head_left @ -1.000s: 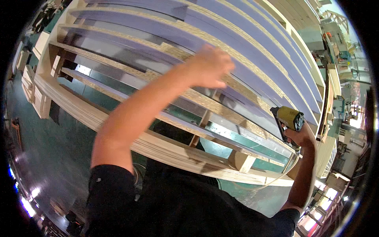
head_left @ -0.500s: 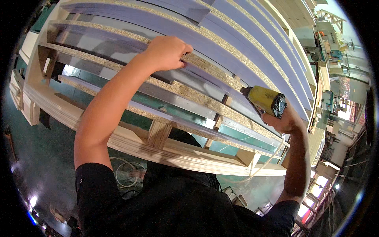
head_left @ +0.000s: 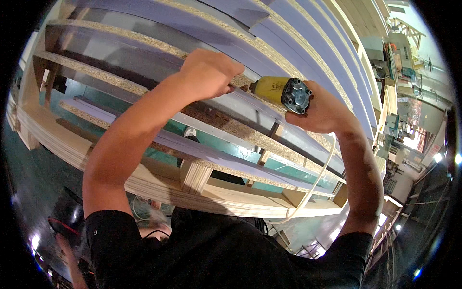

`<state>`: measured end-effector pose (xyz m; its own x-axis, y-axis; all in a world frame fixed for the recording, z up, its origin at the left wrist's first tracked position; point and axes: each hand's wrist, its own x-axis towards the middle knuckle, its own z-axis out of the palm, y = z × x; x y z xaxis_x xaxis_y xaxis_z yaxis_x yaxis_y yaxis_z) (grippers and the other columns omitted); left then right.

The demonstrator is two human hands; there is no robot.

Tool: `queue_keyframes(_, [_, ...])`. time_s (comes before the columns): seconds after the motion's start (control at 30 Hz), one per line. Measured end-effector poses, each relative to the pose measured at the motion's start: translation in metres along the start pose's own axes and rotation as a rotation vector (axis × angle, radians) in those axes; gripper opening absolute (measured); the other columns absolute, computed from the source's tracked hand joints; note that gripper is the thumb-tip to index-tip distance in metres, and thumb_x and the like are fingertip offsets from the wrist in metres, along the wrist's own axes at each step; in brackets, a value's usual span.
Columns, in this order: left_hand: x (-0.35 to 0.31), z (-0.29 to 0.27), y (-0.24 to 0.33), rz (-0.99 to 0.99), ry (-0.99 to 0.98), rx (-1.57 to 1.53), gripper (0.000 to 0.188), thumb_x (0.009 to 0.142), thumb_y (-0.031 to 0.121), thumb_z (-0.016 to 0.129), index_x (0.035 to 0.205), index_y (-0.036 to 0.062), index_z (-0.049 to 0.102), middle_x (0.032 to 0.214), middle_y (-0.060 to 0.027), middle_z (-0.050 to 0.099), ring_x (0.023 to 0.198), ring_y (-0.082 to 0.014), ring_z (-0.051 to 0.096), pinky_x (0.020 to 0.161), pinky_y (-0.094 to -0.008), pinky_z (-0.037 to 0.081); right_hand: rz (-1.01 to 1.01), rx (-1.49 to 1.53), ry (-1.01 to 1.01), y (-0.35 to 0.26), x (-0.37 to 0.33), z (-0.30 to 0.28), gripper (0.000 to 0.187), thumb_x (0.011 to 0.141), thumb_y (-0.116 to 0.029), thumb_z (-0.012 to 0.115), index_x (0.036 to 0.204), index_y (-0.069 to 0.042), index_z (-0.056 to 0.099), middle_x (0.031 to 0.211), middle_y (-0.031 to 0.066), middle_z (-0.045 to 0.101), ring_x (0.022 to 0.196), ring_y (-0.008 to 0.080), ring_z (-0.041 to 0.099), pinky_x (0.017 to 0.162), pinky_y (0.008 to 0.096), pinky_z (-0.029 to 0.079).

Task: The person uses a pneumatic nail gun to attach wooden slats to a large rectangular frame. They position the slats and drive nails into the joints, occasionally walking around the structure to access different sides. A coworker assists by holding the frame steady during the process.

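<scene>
My left hand [head_left: 209, 72] is closed over the edge of a particleboard slat [head_left: 144, 43] with purple-grey faces; its fingertips are partly hidden beneath it. My right hand [head_left: 329, 108] grips a yellow and black nail gun [head_left: 274, 89]. The gun lies tilted sideways, its nose pointing left along the same slat, a short gap from my left fingers. Whether the nose touches the slat I cannot tell. From below my right hand a pale air hose [head_left: 315, 185] hangs down over the frame.
Several parallel slats run across a large wooden frame [head_left: 231, 204] in front of me. A shoe [head_left: 190, 131] shows through a gap. At the lower left are a dark shape with red trim [head_left: 67, 209] and another person's bare limb [head_left: 72, 260]. Shelves and equipment [head_left: 404, 96] stand at the right.
The nail gun in my right hand has moved left, close to my left hand, and turned more level. My left hand has shifted slightly right and down. The dark shape and limb have appeared lower left.
</scene>
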<state>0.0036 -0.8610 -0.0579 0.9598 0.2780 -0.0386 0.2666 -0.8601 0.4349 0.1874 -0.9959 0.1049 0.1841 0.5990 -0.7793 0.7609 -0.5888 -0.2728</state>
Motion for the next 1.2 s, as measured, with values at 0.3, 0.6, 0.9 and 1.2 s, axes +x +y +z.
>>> queue_keyframes(0.3, [0.001, 0.002, -0.002, 0.018, 0.037, 0.006, 0.034, 0.082, 0.033, 0.081, 0.106, 0.0132, 0.067, 0.089, -0.0115, 0.072, 0.089, -0.0365, 0.071, 0.073, -0.0505, 0.055, -0.048, 0.016, 0.024, 0.01, 0.013, 0.007, 0.054, 0.079, -0.02, 0.079, 0.123, 0.003, 0.06, 0.103, 0.0165, 0.073, 0.095, 0.0239, 0.07, 0.088, 0.0372, 0.056])
queue_keyframes(0.6, [0.001, 0.006, -0.005, 0.037, 0.083, 0.004, 0.034, 0.08, 0.033, 0.082, 0.103, 0.0135, 0.067, 0.088, -0.0103, 0.072, 0.089, -0.0354, 0.071, 0.073, -0.0498, 0.055, -0.214, 0.126, 0.098, 0.029, 0.018, 0.012, 0.044, 0.081, -0.017, 0.077, 0.117, 0.002, 0.063, 0.095, 0.0118, 0.072, 0.088, 0.0191, 0.068, 0.08, 0.0351, 0.056])
queue_keyframes(0.9, [-0.001, 0.003, -0.002, 0.008, 0.038, 0.014, 0.034, 0.082, 0.033, 0.081, 0.107, 0.0148, 0.068, 0.093, -0.0093, 0.073, 0.093, -0.0333, 0.071, 0.076, -0.0484, 0.056, -0.3, 0.118, 0.106, 0.035, 0.025, 0.016, 0.038, 0.081, -0.016, 0.077, 0.112, 0.001, 0.065, 0.088, 0.008, 0.071, 0.079, 0.0157, 0.066, 0.073, 0.0337, 0.054])
queue_keyframes(1.2, [-0.001, 0.001, -0.002, 0.014, 0.029, 0.015, 0.034, 0.083, 0.035, 0.08, 0.107, 0.0142, 0.067, 0.093, -0.0096, 0.073, 0.093, -0.0331, 0.071, 0.076, -0.0484, 0.056, -0.246, 0.051, 0.043, 0.038, 0.028, 0.013, 0.046, 0.082, -0.013, 0.072, 0.125, 0.003, 0.063, 0.101, 0.0132, 0.075, 0.091, 0.0188, 0.069, 0.083, 0.0331, 0.057])
